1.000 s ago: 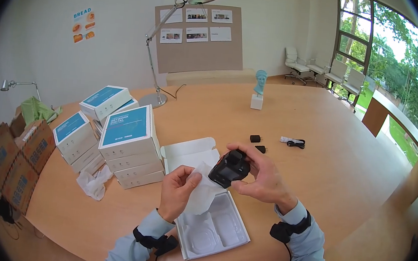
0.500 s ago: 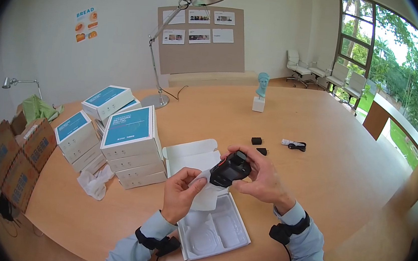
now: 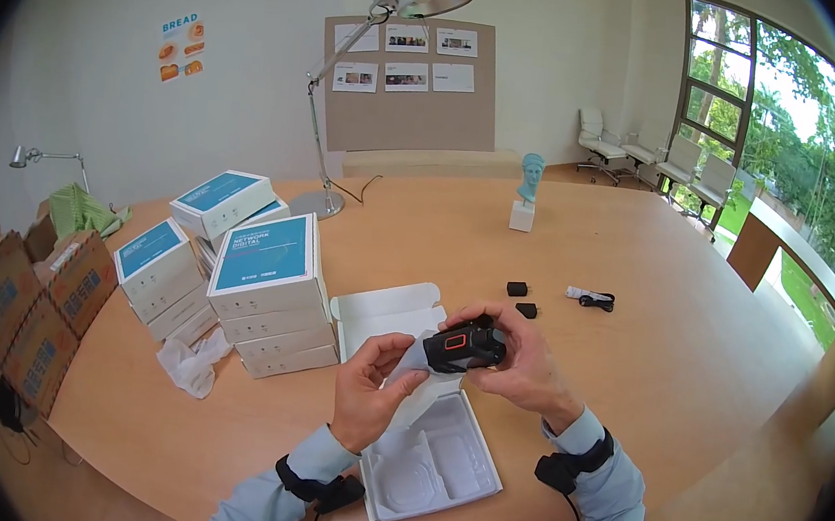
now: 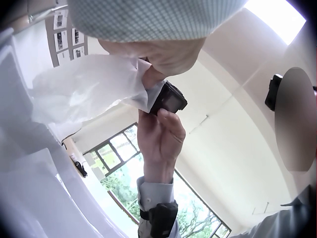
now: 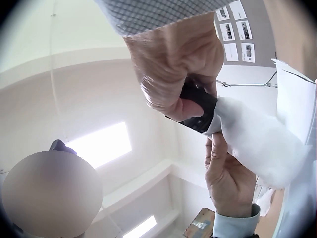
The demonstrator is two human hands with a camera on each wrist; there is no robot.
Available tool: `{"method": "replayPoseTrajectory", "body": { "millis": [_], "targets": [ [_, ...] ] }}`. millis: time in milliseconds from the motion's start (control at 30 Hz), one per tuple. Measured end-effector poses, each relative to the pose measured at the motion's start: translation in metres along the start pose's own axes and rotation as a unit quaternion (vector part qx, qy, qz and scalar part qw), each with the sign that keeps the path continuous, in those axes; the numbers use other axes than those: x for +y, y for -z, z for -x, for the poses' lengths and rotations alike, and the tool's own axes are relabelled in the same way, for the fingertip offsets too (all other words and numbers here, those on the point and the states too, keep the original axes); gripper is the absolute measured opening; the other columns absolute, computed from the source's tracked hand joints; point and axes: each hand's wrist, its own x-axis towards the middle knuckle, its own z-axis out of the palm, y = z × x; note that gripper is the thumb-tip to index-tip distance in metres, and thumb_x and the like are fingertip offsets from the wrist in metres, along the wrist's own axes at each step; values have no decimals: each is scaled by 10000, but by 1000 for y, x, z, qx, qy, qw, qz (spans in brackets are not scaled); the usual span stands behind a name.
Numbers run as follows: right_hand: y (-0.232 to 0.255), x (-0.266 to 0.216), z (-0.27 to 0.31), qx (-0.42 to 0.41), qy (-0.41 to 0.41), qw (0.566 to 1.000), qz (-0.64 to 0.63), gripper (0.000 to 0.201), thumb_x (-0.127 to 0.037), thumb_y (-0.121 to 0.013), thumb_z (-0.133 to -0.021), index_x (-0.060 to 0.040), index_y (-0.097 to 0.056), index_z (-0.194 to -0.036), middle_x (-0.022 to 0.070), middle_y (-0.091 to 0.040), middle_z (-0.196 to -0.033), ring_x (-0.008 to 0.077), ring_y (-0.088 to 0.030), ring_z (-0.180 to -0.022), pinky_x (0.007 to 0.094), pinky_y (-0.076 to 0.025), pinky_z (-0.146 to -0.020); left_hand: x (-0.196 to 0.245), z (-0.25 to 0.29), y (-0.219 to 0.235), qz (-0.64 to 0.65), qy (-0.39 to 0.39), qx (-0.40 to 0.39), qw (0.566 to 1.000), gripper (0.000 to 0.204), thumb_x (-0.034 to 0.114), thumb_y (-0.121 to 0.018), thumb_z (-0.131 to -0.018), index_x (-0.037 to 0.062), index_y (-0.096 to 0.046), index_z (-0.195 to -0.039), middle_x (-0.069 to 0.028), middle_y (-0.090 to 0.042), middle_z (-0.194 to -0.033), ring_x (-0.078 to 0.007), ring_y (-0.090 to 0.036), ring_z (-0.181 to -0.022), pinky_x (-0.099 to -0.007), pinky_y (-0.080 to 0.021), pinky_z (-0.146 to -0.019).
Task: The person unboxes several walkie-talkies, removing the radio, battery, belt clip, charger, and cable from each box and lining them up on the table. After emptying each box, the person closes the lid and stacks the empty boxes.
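My right hand (image 3: 528,362) grips a black camera-like device (image 3: 470,348) by its right end, thumb below and fingers over the top. An orange-outlined rectangle shows on its side. With thumb and fingers, my left hand (image 3: 372,382) pinches a thin white translucent bag (image 5: 260,136) at its mouth. The bag's mouth overlaps the device's left end, and the rest hangs down. Below the hands lies an open white box (image 3: 491,487), with a moulded white tray (image 3: 406,480) of shaped hollows inside it.
Stacked white boxes with blue lids (image 3: 267,256) stand at left, beside a crumpled white bag (image 3: 196,365). Ahead are two black adapters (image 3: 518,289), a coiled black cable (image 3: 597,300), a bust (image 3: 531,179) and a lamp (image 3: 318,204). Cardboard boxes (image 3: 40,315) stand beyond the table's left edge.
The device has turned from tilted to nearly level, bringing its orange-outlined side into view. The left hand has brought the bag's mouth up against the device's left end.
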Motion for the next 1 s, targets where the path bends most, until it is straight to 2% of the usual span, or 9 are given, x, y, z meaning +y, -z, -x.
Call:
{"method": "replayPoseTrajectory", "body": {
  "millis": [167,400,500,567,733,800,900,967,1000],
  "targets": [
    [-2,3,0,-11,43,999,11,593,147,-632,-766,-52,-555,-1319,50,-613,-1277,172,-604,-1224,321,-486,-1051,2,1,-1,-41,-25,-10,999,548,-75,-791,-853,-47,-542,-1341,-154,-660,-1293,-235,-628,-1250,-375,-483,-1109],
    [-4,0,2,-11,7,1000,24,555,140,-669,-775,-46,-592,-1292,51,-621,-1285,175,-609,-1216,328,-486,-1053,3,2,-1,-100,-49,-31,993,601,-71,-791,-844,-36,-516,-1377,-174,-634,-1339,-258,-609,-1290,-396,-457,-1146],
    [-6,3,1,-15,19,998,50,542,131,-693,-784,-56,-610,-1286,48,-628,-1254,177,-619,-1182,328,-489,-1043,4,3,0,-122,-64,-31,990,627,-64,-796,-840,-30,-503,-1393,-178,-620,-1361,-263,-594,-1308,-403,-445,-1157],
    [-8,7,1,5,88,993,76,536,117,-716,-794,-68,-621,-1288,57,-627,-1230,173,-618,-1163,322,-494,-1027,5,2,0,-131,-72,-29,988,642,-62,-797,-837,-27,-495,-1403,-182,-613,-1372,-266,-586,-1319,-406,-436,-1164],
    [-5,5,0,-15,78,986,146,564,76,-758,-796,-70,-622,-1323,73,-619,-1236,179,-606,-1171,324,-492,-1024,4,2,1,-168,-112,-59,978,684,-61,-796,-830,-21,-469,-1430,-193,-604,-1388,-273,-574,-1331,-404,-425,-1170],
    [-5,6,0,-22,74,982,171,582,62,-766,-798,-66,-617,-1345,77,-617,-1245,184,-604,-1177,326,-488,-1031,5,2,1,-167,-105,-62,978,691,-58,-797,-831,-20,-464,-1435,-193,-604,-1388,-276,-574,-1330,-405,-426,-1168],
    [-8,7,0,-21,36,993,113,627,19,-785,-805,-50,-594,-1399,69,-628,-1231,191,-615,-1158,328,-478,-1044,7,3,-3,-149,-83,-64,983,691,-22,-797,-849,-12,-458,-1451,-193,-626,-1362,-275,-599,-1299,-393,-451,-1137],
    [-9,8,1,-22,-22,997,69,668,-16,-794,-808,-34,-569,-1437,70,-631,-1224,181,-615,-1158,323,-466,-1061,7,2,-5,-133,-70,-62,987,685,10,-795,-866,-4,-458,-1461,-194,-647,-1336,-272,-623,-1269,-381,-474,-1109],
    [-9,11,1,-21,-23,997,69,668,-16,-794,-808,-34,-569,-1437,70,-631,-1224,181,-615,-1158,323,-466,-1061,7,2,-5,-90,-20,-61,994,700,27,-798,-876,-7,-434,-1473,-202,-654,-1311,-259,-639,-1230,-374,-492,-1080]
  ]
}}
